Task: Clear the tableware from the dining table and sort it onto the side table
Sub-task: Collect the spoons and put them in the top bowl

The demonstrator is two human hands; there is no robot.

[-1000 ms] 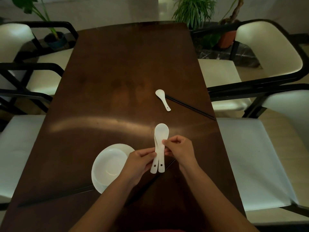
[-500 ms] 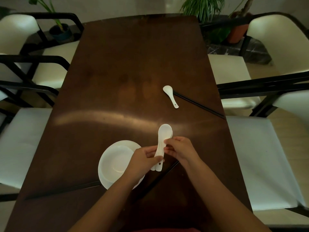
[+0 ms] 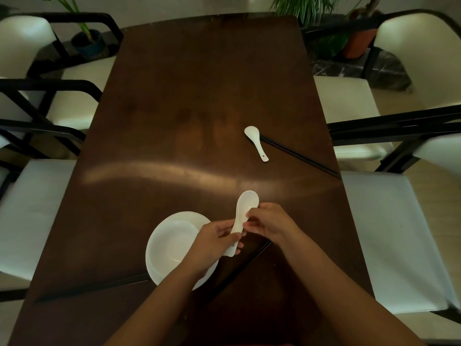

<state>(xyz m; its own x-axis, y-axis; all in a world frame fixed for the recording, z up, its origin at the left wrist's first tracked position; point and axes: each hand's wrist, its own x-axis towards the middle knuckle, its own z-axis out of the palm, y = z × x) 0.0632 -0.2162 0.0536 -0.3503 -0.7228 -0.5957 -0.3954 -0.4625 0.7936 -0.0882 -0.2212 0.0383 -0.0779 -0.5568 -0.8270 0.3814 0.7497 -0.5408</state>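
Both hands hold stacked white spoons [image 3: 245,208] above the near part of the dark wooden dining table [image 3: 174,108]. My left hand [image 3: 217,239] grips the handles; my right hand [image 3: 268,222] pinches them from the right, just below the bowl end. A white plate with a bowl in it [image 3: 172,243] sits under my left wrist. Another white spoon [image 3: 255,141] lies farther out on the right, beside a pair of black chopsticks [image 3: 299,156]. More black chopsticks [image 3: 242,267] lie under my hands, and a further pair [image 3: 99,287] lies left of the plate.
White-cushioned chairs with black frames stand along both sides, including the near left chair [image 3: 32,208] and the near right chair [image 3: 394,233]. Potted plants [image 3: 306,6] stand beyond the far end.
The two spoons, side by side a second ago, have been nested into one stack. My left hand has slid down along the handles; the view has shifted slightly.
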